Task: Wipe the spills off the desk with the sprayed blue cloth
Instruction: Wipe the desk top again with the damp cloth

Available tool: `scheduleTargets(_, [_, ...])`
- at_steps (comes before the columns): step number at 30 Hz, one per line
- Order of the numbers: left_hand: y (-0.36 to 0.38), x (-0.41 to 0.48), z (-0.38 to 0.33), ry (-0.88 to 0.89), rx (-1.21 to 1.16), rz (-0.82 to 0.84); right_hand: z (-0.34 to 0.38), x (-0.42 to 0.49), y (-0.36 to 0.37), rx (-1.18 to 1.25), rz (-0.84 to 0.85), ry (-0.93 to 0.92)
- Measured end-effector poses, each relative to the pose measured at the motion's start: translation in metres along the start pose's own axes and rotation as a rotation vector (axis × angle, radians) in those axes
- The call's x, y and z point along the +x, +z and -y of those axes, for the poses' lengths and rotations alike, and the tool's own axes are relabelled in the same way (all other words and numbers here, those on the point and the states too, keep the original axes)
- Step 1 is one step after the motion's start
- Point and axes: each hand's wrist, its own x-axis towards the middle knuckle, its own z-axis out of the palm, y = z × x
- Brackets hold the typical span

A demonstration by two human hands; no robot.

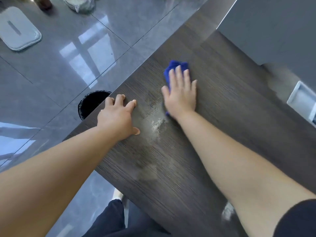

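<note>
**Right palm flat on the blue cloth, beside the pale spill**

Closest to my view, a leg in dark trousers stands at the near edge of the dark wood-grain desk, and a black sleeve cuts into the lower right corner. Both bare forearms reach forward over the desktop.

Farther up the desk I make out a whitish, streaky spill smear lying between the two hands, with a duller hazy patch trailing from it toward me.

The left hand rests on the desk near its left edge. Its fingers are spread and a little bent, the tips touching the wood and the thumb out toward the smear. It holds nothing.

The right hand lies palm down just right of the smear, its fingers straight and close together, pressing on the bunched bright blue cloth. The cloth sits on the desktop under that hand. It shows beyond the fingertips and along the thumb side, and a scrap shows at the wrist.

Past the left hand, a round black bin with a bag liner stands on the glossy grey tiled floor, partly hidden by the desk edge. To the far right, a silver rectangular recess is set in the desktop, with a grey panel behind it. At far left, a white rounded rectangular lid lies on the floor.
</note>
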Motion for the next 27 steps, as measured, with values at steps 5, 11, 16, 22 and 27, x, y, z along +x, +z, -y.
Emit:
scheduleTargets(5, [-0.006,0.0,0.016,0.039,-0.097,-0.064,-0.021,-0.067,-0.004,-0.051,0.098,-0.585])
scheduleTargets(11, [0.004,-0.018,0.049,0.034,-0.36,-0.183,0.009,-0.033,-0.001,-0.066,0.058,0.121])
scheduleTargets(16, [0.033,-0.051,0.061,0.019,-0.408,-0.267,0.107,-0.114,0.018,-0.007,0.091,-0.134])
scheduleTargets(22, [0.044,-0.079,0.063,0.079,-0.378,-0.209,0.058,-0.216,0.021,-0.06,0.14,-0.558])
scheduleTargets(27, [0.056,-0.101,0.059,0.19,-0.292,-0.128,0.021,-0.198,0.008,0.002,0.098,0.146])
